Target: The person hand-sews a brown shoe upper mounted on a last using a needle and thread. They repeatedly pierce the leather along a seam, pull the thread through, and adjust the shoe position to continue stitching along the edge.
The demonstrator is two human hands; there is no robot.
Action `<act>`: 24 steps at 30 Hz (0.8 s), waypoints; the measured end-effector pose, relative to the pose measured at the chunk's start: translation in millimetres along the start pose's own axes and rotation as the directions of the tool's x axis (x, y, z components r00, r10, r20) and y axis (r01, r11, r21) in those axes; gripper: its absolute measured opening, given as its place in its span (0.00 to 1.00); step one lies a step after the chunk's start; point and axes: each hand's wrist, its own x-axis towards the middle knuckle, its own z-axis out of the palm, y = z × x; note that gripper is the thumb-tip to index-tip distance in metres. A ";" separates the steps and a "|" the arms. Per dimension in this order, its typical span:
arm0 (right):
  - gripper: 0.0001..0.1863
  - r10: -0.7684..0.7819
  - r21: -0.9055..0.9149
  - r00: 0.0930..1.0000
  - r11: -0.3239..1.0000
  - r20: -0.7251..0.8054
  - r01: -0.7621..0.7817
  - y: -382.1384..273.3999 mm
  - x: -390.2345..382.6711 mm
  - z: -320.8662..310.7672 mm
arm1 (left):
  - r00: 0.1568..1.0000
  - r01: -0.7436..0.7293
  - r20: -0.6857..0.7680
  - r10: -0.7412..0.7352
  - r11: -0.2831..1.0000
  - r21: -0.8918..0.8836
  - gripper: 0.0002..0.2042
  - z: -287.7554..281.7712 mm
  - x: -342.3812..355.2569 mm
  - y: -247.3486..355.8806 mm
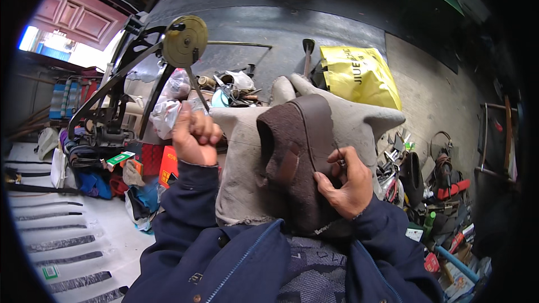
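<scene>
A dark brown shoe with a fuzzy upper, a smooth strap and a brown sole edge rests on the grey cloth over my lap. Its opening faces left. To the left of the shoe my left hand is raised, fingers curled into a pinch. A fine thread appears to run from it toward the shoe. My right hand is at the shoe's right side, its thumb against the sole edge and its fingers bent. Whatever lies between those fingertips is too small to make out.
A black metal machine with a brass-coloured wheel stands at the left. Past my knees lie loose tools and a yellow bag. Shoes, bottles and clutter cover the right side. Dark strips lie on a white surface, lower left.
</scene>
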 end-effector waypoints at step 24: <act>0.07 -0.168 0.021 0.957 0.986 0.238 0.168 -3.6 20.6 -46.4 | 0.699 -0.696 0.715 0.018 0.248 0.674 0.04 72.5 -89.0 -37.4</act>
